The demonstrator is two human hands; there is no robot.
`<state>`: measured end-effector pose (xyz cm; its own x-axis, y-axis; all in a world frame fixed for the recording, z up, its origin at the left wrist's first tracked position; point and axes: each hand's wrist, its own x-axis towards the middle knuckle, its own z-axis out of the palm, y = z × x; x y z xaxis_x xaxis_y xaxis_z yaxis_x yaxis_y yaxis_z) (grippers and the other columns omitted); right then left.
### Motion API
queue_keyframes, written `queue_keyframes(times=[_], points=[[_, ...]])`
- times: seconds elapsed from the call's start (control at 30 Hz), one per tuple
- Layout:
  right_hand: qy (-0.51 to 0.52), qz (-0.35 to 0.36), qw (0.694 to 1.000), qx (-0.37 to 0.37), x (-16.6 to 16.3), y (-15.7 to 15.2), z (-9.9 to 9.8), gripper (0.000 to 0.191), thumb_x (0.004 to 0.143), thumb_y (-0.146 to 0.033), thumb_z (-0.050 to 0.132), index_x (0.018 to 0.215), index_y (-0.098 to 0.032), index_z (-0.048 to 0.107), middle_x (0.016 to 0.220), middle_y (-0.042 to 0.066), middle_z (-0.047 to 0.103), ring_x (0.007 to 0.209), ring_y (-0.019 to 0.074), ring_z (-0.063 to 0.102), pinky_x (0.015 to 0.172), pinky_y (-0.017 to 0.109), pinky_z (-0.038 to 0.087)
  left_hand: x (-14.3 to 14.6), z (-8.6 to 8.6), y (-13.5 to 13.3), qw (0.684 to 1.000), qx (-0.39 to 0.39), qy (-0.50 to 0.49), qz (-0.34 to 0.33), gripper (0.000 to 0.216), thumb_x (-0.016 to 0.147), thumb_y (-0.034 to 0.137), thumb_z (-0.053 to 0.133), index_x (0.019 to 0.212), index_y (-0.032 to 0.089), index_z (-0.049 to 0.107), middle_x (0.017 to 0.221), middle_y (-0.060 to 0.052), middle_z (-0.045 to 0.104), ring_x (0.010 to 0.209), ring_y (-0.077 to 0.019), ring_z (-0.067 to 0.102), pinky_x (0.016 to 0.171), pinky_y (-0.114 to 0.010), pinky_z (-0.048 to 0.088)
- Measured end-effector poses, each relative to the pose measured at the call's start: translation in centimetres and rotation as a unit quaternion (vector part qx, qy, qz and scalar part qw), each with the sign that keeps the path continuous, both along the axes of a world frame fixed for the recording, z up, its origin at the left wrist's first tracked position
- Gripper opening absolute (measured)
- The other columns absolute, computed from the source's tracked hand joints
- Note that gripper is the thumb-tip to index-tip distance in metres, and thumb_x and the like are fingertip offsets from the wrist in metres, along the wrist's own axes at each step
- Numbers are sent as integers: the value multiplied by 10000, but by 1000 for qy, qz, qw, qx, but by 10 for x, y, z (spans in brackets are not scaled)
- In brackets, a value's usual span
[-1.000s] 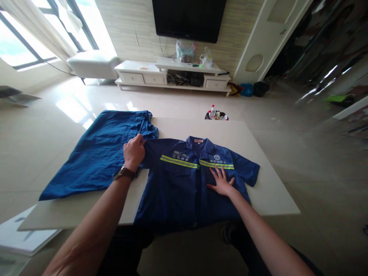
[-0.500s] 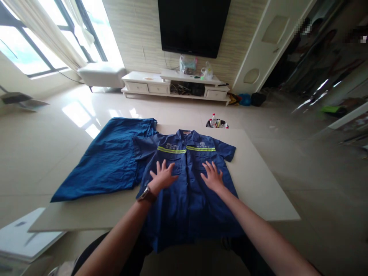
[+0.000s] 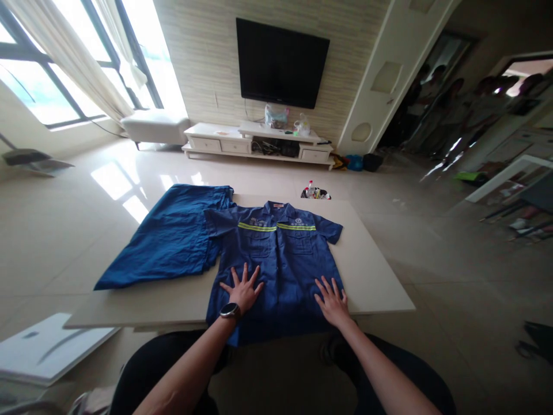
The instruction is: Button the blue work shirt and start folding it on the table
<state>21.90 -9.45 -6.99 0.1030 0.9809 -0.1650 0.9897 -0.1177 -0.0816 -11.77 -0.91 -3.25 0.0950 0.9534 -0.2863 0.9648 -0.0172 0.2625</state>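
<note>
A dark blue short-sleeved work shirt (image 3: 280, 259) with yellow-green reflective stripes lies face up on a pale low table (image 3: 375, 282), collar away from me, hem hanging over the near edge. My left hand (image 3: 242, 291), with a watch on the wrist, rests flat with fingers spread on the shirt's lower left part. My right hand (image 3: 332, 300) lies flat and spread on the lower right part near the hem. A second, brighter blue garment (image 3: 170, 236) lies on the table's left side, touching the shirt's left sleeve.
Beyond the table stand a small bin of rubbish (image 3: 315, 192), a white TV bench (image 3: 259, 144) and a wall TV (image 3: 280, 63). A white board (image 3: 47, 351) lies on the floor at lower left. Windows with curtains fill the left wall. My dark trousers show below.
My left hand let go of the shirt's left sleeve and went flat on the front. Both hands slid down the shirt toward the hem. The view tilted up.
</note>
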Motion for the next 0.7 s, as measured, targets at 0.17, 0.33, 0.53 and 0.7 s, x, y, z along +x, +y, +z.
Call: queue_keyframes(times=[0.17,0.33,0.53,0.7], points=[[-8,-1,1000,11,12,14,-1,578,1049,-567,248,1617,-463,269,1729,-82,199,1610,268,111,1223,625,232,9,5,12,1000,18,7,-5,679,991,637,308,1634,445,209,1760,-37,37,1574,-497,-89,1086,-878,94],[-21,-5,999,29,27,37,-4,573,1057,-546,244,1618,-440,283,1726,-74,215,1604,264,129,1220,622,242,25,-3,41,999,45,0,-7,672,991,639,321,1628,443,241,1757,-43,85,1575,-500,-69,1088,-881,62],[-26,-24,999,39,48,76,-15,565,1054,-545,242,1610,-457,294,1721,-62,240,1597,266,148,1209,641,249,41,-26,95,996,89,-21,-23,665,979,669,343,1611,470,287,1754,-14,125,1569,-514,-76,1058,-909,-2],[-23,-24,998,58,59,110,-17,563,1055,-544,242,1603,-443,318,1714,-55,262,1591,279,165,1191,660,266,50,-30,139,994,96,-39,-36,672,966,687,370,1602,474,314,1752,-18,134,1569,-520,-71,1047,-916,-28]])
